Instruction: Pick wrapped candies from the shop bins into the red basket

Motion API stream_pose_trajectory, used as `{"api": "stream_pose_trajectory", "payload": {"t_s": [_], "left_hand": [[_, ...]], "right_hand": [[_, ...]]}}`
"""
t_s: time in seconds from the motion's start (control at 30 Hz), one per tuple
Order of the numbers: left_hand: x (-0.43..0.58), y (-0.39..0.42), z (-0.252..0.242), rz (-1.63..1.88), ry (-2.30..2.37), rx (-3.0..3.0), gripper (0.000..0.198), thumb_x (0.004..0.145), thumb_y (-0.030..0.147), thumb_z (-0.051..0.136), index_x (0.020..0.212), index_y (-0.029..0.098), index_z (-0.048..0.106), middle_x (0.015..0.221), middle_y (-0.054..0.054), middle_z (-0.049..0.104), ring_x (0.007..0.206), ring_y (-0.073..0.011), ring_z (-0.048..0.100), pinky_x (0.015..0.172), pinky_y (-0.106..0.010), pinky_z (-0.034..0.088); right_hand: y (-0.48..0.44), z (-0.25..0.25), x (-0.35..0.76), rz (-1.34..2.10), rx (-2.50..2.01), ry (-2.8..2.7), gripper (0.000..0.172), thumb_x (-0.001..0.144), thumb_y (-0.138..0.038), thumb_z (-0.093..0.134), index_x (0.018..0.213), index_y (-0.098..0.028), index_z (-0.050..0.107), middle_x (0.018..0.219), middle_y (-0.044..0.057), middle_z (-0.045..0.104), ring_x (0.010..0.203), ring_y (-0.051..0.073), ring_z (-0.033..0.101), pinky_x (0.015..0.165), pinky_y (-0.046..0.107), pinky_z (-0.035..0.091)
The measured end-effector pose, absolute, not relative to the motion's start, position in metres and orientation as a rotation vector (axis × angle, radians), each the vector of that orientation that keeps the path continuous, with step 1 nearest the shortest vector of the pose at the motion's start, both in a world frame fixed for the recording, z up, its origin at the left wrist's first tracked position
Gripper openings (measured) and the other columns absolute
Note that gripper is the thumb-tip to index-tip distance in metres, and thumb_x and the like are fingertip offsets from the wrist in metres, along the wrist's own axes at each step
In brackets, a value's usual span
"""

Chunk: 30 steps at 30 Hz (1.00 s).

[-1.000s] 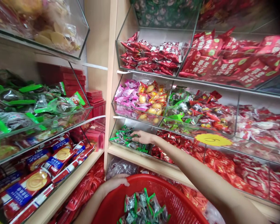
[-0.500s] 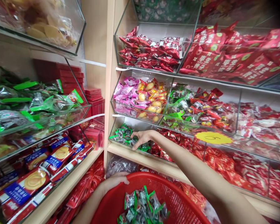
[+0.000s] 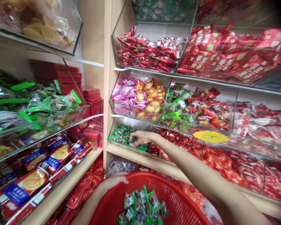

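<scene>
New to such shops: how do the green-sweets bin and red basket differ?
The glass bin is clear and slanted, set in the shelving; the red basket is opaque plastic mesh. The right hand reaches into the bin; the left hand grips the basket's rim. Both hold green-trimmed wrapped sweets.

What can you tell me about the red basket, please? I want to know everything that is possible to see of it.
The red plastic basket shows only in part, because the bottom edge of the view cuts it off. It has a smooth, rounded rim and a wall pierced with many small holes, and it looks curved in outline. The left hand curls over the rim on the left side. Inside lies a heap of small wrapped sweets in shiny silvery wrappers with green ends. The basket's floor is hidden.
</scene>
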<state>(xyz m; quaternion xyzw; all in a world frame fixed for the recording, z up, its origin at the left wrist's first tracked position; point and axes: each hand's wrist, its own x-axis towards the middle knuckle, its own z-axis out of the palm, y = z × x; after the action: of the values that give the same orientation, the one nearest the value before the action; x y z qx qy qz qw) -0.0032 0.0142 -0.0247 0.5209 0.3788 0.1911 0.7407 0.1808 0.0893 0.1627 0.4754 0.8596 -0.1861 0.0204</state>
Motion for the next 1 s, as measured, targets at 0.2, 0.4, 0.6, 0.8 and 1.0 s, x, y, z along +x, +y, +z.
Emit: {"api": "stream_pose_trajectory", "payload": {"t_s": [0.2, 0.4, 0.6, 0.8, 1.0], "left_hand": [[-0.002, 0.013, -0.021, 0.403, 0.844, 1.127, 0.04, 0.059, 0.019, 0.055, 0.098, 0.018, 0.063, 0.077, 0.001, 0.069, 0.072, -0.0182, 0.063, 0.065, -0.025, 0.046], [-0.002, 0.013, -0.023, 0.422, 0.874, 1.134, 0.039, 0.058, 0.02, 0.057, 0.097, 0.019, 0.063, 0.078, 0.002, 0.069, 0.073, -0.0176, 0.063, 0.065, -0.024, 0.046], [-0.003, 0.01, -0.016, 0.411, 0.904, 1.147, 0.042, 0.059, 0.021, 0.056, 0.1, 0.02, 0.063, 0.078, 0.002, 0.07, 0.073, -0.018, 0.063, 0.063, -0.025, 0.046], [-0.007, 0.011, -0.012, 0.511, 0.922, 1.381, 0.048, 0.061, 0.026, 0.061, 0.109, 0.021, 0.059, 0.108, -0.002, 0.064, 0.1, -0.0218, 0.057, 0.085, -0.029, 0.042], [-0.007, 0.012, -0.016, 0.548, 1.005, 1.445, 0.05, 0.068, 0.035, 0.056, 0.116, 0.02, 0.055, 0.118, -0.004, 0.059, 0.111, -0.023, 0.051, 0.095, -0.03, 0.036]], "right_hand": [[0.09, 0.162, 0.187, -0.662, 1.591, 2.875, 0.032, 0.065, -0.029, 0.069, 0.093, -0.017, 0.063, 0.073, -0.002, 0.055, 0.068, 0.013, 0.05, 0.062, 0.023, 0.039], [0.088, 0.17, 0.184, -0.708, 1.849, 3.007, 0.028, 0.074, -0.028, 0.059, 0.098, -0.014, 0.058, 0.086, 0.001, 0.056, 0.079, 0.013, 0.05, 0.07, 0.024, 0.04], [0.061, 0.174, 0.178, -1.887, 2.139, 2.634, 0.036, 0.071, -0.037, 0.065, 0.101, -0.02, 0.055, 0.087, 0.002, 0.059, 0.074, 0.013, 0.054, 0.051, 0.018, 0.039], [-0.018, 0.141, 0.194, -2.902, 1.595, 2.158, 0.037, 0.069, -0.037, 0.069, 0.099, -0.022, 0.052, 0.087, 0.001, 0.063, 0.079, 0.014, 0.06, 0.064, 0.025, 0.047], [-0.091, 0.071, 0.238, -3.237, 1.734, 1.537, 0.024, 0.077, -0.034, 0.063, 0.096, -0.022, 0.053, 0.09, 0.0, 0.063, 0.081, 0.012, 0.061, 0.071, 0.029, 0.049]]}}
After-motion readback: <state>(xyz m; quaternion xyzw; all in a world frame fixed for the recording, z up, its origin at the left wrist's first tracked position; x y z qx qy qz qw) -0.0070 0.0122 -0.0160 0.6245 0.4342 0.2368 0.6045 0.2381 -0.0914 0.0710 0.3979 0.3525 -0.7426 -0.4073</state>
